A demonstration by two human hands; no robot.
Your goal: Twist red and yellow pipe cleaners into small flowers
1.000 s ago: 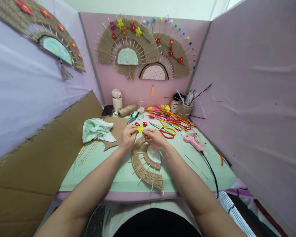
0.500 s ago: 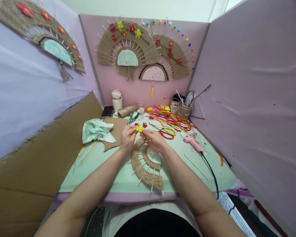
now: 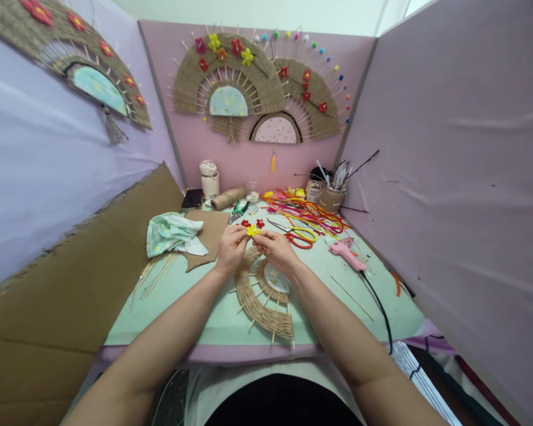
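A small yellow flower (image 3: 253,231), bent from fuzzy craft stem, is pinched between my two hands above the table. My left hand (image 3: 231,248) grips its left side with thumb and fingers. From the right, the fingertips of my right hand (image 3: 275,247) close on the other side. Just behind the yellow flower lie two red flowers, one at the left (image 3: 246,223) and one at the right (image 3: 260,223). Under my right hand rests a woven twine fan (image 3: 262,307) with thin stick ribs and a pale patterned centre; the hand and wrist hide part of it.
Scissors (image 3: 299,238), pliers (image 3: 238,210) and tangled craft stems (image 3: 306,210) lie at the back. A pink glue gun (image 3: 347,255) with a black cord sits right. On the left are patterned cloth (image 3: 171,234), cardboard (image 3: 211,231) and thin sticks (image 3: 162,273). A bottle (image 3: 210,180) stands behind.
The yellow flower has tilted slightly between my fingertips, and my hands have shifted only a little. The whole view has moved marginally; the things on the table stay in place.
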